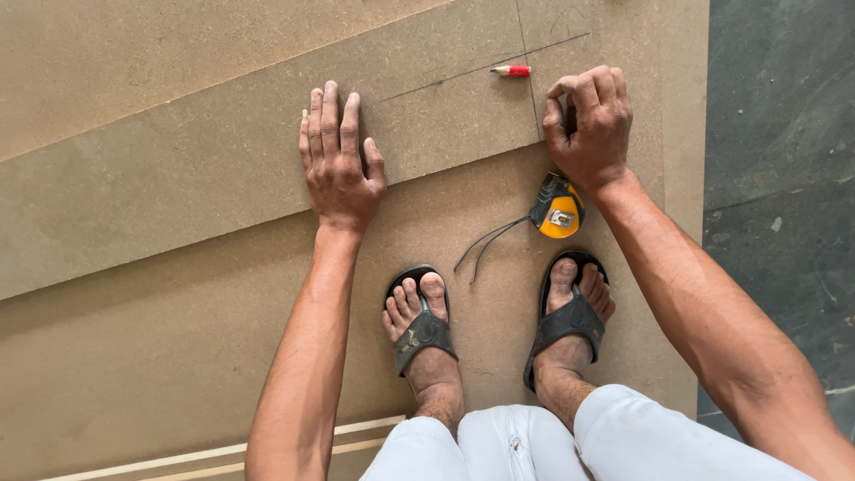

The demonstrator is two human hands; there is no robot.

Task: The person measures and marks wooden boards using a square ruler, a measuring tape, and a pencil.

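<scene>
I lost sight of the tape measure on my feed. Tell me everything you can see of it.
The tape measure is a small yellow case with black trim and a metal clip on its upward face. It lies on the brown board, just below the right hand and ahead of the right sandal. The wrist partly overlaps it; whether they touch is unclear. A thin dark cord trails left from it. No blade is seen pulled out.

Pencil (511, 70) on board (178, 187) between hands, tape measure (557, 210) before right foot (572, 307)
</scene>
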